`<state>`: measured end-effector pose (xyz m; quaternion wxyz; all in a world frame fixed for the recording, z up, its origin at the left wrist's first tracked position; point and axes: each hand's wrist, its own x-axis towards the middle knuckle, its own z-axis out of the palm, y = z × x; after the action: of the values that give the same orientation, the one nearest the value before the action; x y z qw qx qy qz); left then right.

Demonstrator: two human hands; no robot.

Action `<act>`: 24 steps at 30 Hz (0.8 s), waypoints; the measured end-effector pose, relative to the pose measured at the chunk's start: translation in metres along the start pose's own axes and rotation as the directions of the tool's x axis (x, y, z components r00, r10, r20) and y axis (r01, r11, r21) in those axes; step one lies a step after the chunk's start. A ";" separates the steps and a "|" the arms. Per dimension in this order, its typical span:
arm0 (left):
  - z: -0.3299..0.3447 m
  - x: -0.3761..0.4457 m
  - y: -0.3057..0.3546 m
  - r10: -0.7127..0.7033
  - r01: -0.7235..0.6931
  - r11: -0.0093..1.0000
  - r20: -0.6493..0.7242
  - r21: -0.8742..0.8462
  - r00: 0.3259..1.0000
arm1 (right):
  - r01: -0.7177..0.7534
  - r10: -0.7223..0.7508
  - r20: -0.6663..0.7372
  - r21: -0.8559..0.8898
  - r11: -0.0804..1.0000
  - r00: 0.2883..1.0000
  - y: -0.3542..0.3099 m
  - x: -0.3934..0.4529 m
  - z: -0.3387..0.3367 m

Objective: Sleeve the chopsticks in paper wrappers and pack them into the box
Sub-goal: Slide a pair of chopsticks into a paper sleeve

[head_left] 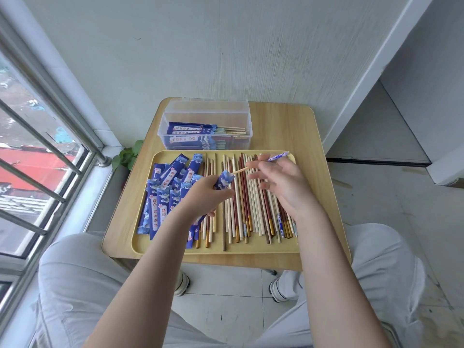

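Gripping a crinkled blue paper wrapper [224,180] in curled fingers, the left hand [209,194] holds its open mouth up toward the right. The right hand [281,183] pinches a slender chopstick [266,162] between thumb and forefinger, remaining fingers spread loose; the pale tapered tip sits just at the wrapper's mouth, the blue-and-white patterned end pointing away to the upper right. Beneath both hands, loose chopsticks [251,204], smooth rods in cream, red-brown and dark brown, lie side by side on a flat yellow tray [226,249]. Empty printed wrappers [163,194] are heaped at the tray's left. Beyond the tray, a clear plastic box [207,126], lid open, contains sleeved chopsticks. All rest on a wood-grain tabletop [311,156].
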<state>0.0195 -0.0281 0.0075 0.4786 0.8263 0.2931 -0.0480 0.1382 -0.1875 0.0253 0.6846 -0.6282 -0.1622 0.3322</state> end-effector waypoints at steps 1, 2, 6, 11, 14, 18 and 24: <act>0.001 0.002 -0.003 -0.019 0.019 0.999 -0.005 0.032 1.000 | 0.040 -0.039 -0.100 0.011 0.999 0.994 -0.001 0.000 0.001; 0.002 0.004 -0.007 -0.032 0.033 0.996 -0.017 0.083 0.999 | 0.089 -0.081 -0.191 0.033 0.996 0.978 -0.001 0.001 0.002; 0.004 0.010 -0.019 -0.060 0.102 0.944 -0.141 0.314 0.988 | 0.216 -0.175 -0.395 0.062 0.974 0.902 0.002 0.006 -0.003; 0.008 0.008 -0.024 -0.069 0.141 0.909 -0.193 0.391 0.979 | 0.217 -0.048 -0.622 0.199 0.956 0.782 0.002 0.011 -0.007; 0.009 0.007 -0.026 -0.072 0.134 0.915 -0.173 0.380 0.982 | 0.189 -0.030 -0.637 0.183 0.965 0.770 0.004 0.010 -0.011; 0.009 0.006 -0.025 -0.044 0.090 0.929 -0.136 0.359 0.990 | 0.169 -0.043 -0.615 0.148 0.975 0.787 0.008 0.011 -0.008; 0.012 0.006 -0.016 0.017 -0.010 0.938 -0.017 0.346 1.000 | 0.110 -0.092 -0.518 0.005 0.994 0.850 0.016 0.012 0.006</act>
<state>0.0180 -0.0297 -0.0136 0.3235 0.8999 0.2792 -0.0875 0.1394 -0.1753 0.0082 0.7301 -0.6732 0.0006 0.1176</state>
